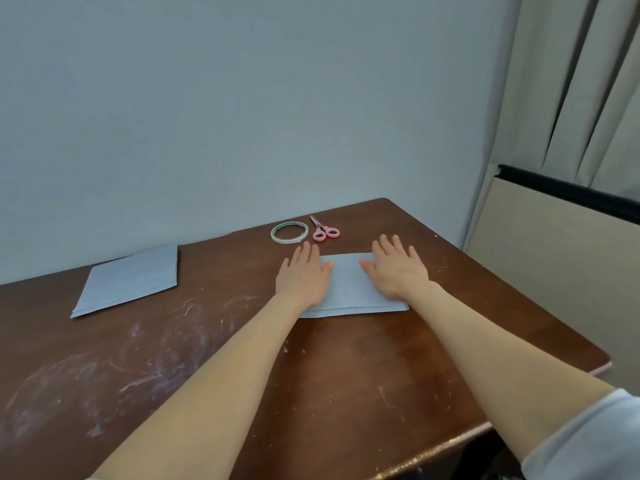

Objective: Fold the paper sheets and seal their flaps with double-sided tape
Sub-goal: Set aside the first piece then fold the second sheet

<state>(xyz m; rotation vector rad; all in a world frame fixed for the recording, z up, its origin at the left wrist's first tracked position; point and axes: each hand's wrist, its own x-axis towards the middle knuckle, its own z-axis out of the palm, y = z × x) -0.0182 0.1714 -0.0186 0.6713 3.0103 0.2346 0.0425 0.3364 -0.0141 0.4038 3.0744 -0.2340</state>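
Note:
A folded pale blue paper sheet (349,289) lies on the brown wooden table (329,368), right of centre. My left hand (304,271) presses flat on its left part, fingers straight and pointing away from me. My right hand (398,268) lies flat on its right part, fingers spread. Just beyond the hands lies a roll of double-sided tape (289,232), flat on the table. A stack of pale blue paper sheets (130,280) rests at the far left of the table.
Small pink-handled scissors (323,230) lie right beside the tape roll. A wall stands just behind the table. The table's right edge (540,306) drops off toward a curtain (571,81) and a beige panel. Scratches and whitish smears mark the tabletop.

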